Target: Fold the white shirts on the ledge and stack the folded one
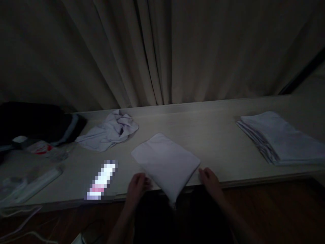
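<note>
A folded white cloth [166, 162] lies at an angle on the pale table [218, 135], one corner hanging over the near edge. My left hand [137, 188] touches the cloth's near left edge with curled fingers. My right hand [209, 179] rests at the cloth's near right edge. Whether either hand pinches the cloth is hard to tell in the dim light.
A stack of folded white cloths [279, 139] sits at the right. A crumpled white cloth [110, 130] lies at the back left. Dark fabric [38, 122], small items and a lit blurred screen [101, 179] are at the left. Curtains [162, 51] hang behind.
</note>
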